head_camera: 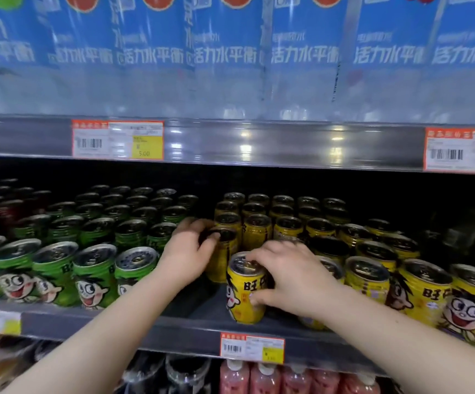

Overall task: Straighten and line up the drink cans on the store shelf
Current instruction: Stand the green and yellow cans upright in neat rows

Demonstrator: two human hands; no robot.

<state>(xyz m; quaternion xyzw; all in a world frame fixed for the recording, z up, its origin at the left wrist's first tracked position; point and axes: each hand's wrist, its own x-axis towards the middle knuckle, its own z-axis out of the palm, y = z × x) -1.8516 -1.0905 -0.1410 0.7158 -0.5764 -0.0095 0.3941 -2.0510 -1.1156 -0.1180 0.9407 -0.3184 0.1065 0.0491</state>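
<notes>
Store shelf point(196, 322) stocked with green cans point(94, 268) at left and yellow cans point(372, 277) at right. The right hand point(290, 277) grips a yellow can at the front edge point(243, 294), fingers over its top and thumb on its side. The left hand point(186, 251) closes over the top of a second yellow can point(222, 257) just behind. Price tags point(251, 348) line the shelf edge.

A shop, at a drinks aisle: metal shelving point(230, 143) with clear price rails carries orange-bordered price tags point(117, 139) bearing barcodes and a yellow "5.00" patch. The middle shelf holds ranks of identical green cartoon-face cans point(94, 268) beside yellow ones point(426, 291), blue-labelled bottles point(230, 46) stand above, and pink bottled drinks point(264, 379) below
</notes>
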